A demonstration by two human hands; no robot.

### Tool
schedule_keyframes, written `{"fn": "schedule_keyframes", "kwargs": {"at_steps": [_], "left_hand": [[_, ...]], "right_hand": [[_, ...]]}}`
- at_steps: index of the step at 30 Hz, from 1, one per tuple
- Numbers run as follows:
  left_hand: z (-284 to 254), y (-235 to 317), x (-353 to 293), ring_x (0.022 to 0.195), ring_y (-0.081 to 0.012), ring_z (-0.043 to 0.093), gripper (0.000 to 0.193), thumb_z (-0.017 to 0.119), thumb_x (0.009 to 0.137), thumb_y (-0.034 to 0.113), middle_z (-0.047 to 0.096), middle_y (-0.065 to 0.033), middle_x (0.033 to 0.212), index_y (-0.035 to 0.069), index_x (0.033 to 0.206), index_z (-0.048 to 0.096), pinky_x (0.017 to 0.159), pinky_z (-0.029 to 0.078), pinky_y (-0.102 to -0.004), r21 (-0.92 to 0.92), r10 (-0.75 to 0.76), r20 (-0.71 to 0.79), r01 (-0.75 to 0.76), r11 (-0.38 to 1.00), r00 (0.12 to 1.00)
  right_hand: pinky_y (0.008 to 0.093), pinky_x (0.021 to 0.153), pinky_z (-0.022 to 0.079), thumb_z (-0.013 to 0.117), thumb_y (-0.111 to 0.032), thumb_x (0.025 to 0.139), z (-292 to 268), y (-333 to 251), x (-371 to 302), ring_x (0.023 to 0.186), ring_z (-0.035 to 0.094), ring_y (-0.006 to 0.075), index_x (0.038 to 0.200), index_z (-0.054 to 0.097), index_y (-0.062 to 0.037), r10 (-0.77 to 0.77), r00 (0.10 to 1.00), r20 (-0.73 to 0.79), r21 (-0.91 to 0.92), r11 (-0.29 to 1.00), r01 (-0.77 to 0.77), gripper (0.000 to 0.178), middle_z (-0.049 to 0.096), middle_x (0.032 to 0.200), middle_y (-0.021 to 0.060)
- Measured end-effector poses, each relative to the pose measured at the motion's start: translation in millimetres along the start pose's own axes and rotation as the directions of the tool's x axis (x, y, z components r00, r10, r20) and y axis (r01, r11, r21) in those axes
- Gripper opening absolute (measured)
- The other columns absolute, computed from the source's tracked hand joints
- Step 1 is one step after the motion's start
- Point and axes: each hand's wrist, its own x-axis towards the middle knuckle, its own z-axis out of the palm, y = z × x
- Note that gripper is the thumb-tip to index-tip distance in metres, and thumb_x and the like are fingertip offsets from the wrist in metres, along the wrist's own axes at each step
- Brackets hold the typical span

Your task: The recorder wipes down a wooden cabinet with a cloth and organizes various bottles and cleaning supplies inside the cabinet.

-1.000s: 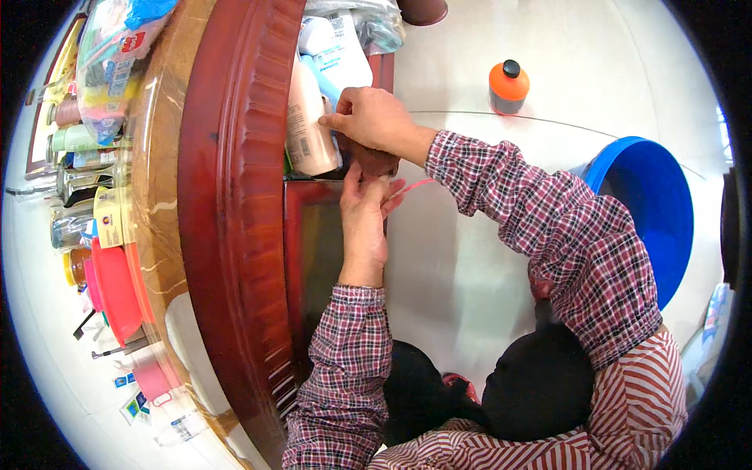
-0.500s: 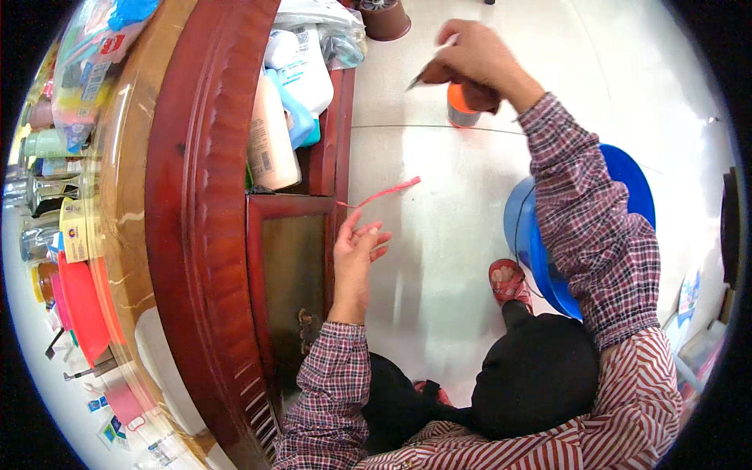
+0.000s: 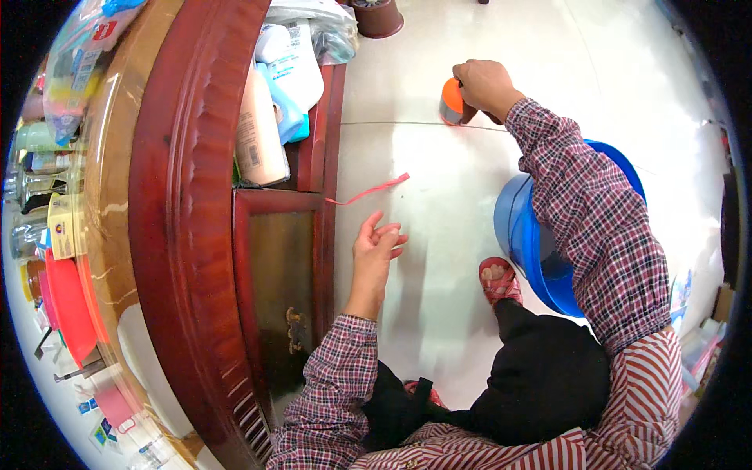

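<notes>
My left hand is open and holds nothing, its fingers slightly curled and apart. Just beyond its fingertips, a thin red strip lies from the cabinet's edge out over the floor. My right hand is farther off, its fingers curled and closed beside an orange-and-grey container that stands on the floor. The hand covers the container's right side. What sits in its fingers is hidden.
The red wooden cabinet runs along the left, its open shelf holding several bottles and a plastic bag. A blue basin stands under my right forearm. A brown pot is at the far end.
My right hand, which held a small dark pointed thing, has come down nearer beside the container; that thing no longer shows. My left hand has shifted right, away from the cabinet.
</notes>
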Motion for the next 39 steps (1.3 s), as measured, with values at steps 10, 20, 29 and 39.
{"fn": "schedule_keyframes", "kwargs": {"at_steps": [10,20,29,39], "left_hand": [[20,14,18,0.111,-0.0275,0.05,0.088,0.072,0.07,0.013,0.046,-0.0162,0.125,0.004,0.14,0.02,0.089,0.042,-0.0389,0.488,0.431,0.007,-0.379,0.786,0.902],[29,8,-14,0.118,-0.0283,0.047,0.095,0.081,0.058,0.015,0.043,-0.0157,0.128,0.005,0.134,0.026,0.097,0.041,-0.038,0.317,0.633,0.172,-0.651,0.69,0.755],[45,-6,-41,0.116,-0.0259,0.047,0.094,0.083,0.058,0.017,0.043,-0.0159,0.125,0.002,0.132,0.026,0.096,0.04,-0.0365,0.442,0.627,0.27,-0.672,0.594,0.731],[65,-9,-59,0.115,-0.0242,0.046,0.092,0.081,0.061,0.013,0.041,-0.0136,0.124,0.004,0.132,0.024,0.097,0.04,-0.0369,0.248,0.626,0.134,-0.637,0.73,0.768]], "right_hand": [[0.0361,0.074,0.05,0.062,-0.015,0.069,-85,-49,-60,0.081,0.062,0.0299,0.095,0.066,-0.0052,-0.206,0.977,0.05,0.301,0.936,0.182,0.028,0.065,0.087,0.0132],[0.0241,0.064,0.05,0.065,-0.011,0.076,-134,-75,-137,0.072,0.06,0.0114,0.101,0.064,-0.0023,-0.211,0.975,0.07,0.93,0.368,0.013,0.026,0.062,0.085,0.0046],[0.0258,0.064,0.049,0.064,-0.014,0.079,-104,-114,-178,0.068,0.06,0.0106,0.081,0.063,-0.001,-0.125,0.82,-0.558,0.511,0.727,0.458,0.013,0.066,0.076,0.0061],[0.0255,0.078,0.047,0.053,-0.021,0.089,-74,-89,-167,0.083,0.059,0.0108,0.092,0.063,0.0018,-0.067,0.998,0.001,0.901,-0.433,-0.03,0.025,0.065,0.087,0.0076]]}}
